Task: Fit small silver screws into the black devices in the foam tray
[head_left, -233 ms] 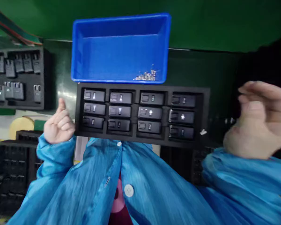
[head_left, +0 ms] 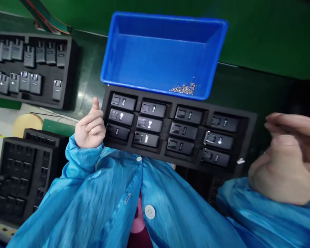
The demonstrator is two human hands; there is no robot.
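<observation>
Has the left fingers (head_left: pixel 90 121) curled closed, one digit raised straight, right beside the left end of a black tray (head_left: pixel 244 146); shows nothing in the curl, and cannot be told to touch the tray or not. Has the right fingers (head_left: pixel 297 121) loosely arched and parted from the thumb, with nothing visible between, near the tray's right end but apart from it. Has the tray lying aslant between both sets of fingers, with twelve black devices (head_left: pixel 150 124) in four groups of three. Shows a small white scrap (head_left: pixel 240 161) at the tray corner nearest the right fingers.

Beyond the fingers, against the tray's far edge, has a blue bin (head_left: pixel 152 57), with small metal pieces (head_left: pixel 185 89) heaped in the corner towards the right fingers. To the left of the left fingers and farther off, has a second tray (head_left: pixel 69 74) of grey devices (head_left: pixel 29 57) on a dark green bench (head_left: pixel 89 67). Nearer the body, left of the left fingers, shows a yellow disc (head_left: pixel 28 124) and stacked trays (head_left: pixel 36 182). Wears blue sleeves (head_left: pixel 81 156) behind both sets of fingers.
</observation>
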